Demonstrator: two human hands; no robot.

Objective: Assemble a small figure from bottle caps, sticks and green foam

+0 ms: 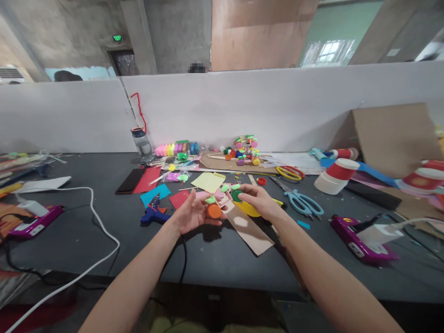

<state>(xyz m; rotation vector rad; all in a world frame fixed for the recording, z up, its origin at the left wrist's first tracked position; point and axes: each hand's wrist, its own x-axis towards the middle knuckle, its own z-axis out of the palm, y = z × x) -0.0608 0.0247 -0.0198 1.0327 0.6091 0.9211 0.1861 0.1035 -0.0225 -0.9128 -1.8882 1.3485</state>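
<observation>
A small craft piece of bottle caps, a pink stick and light green clay is between my two hands above the table. My left hand [199, 210], palm turned up, supports the side with the orange cap [214, 211]. At the other side, my right hand [258, 200] has its fingers on the dark green cap [236, 195]. Bits of light green clay [225, 188] sit on top of the piece. Beneath the hands lie a strip of tan cardboard [251, 231] and a yellow piece [248, 209], partly covered. A blue glue gun [154, 213] rests left of my left hand.
Blue-handled scissors [303, 202] and a purple power strip [362, 243] lie to the right. A phone [130, 181], coloured clay packs [176, 149] and a similar cap craft [247, 149] are farther back. A white cable [104, 222] loops across the left. Paper cups [336, 175] stand right.
</observation>
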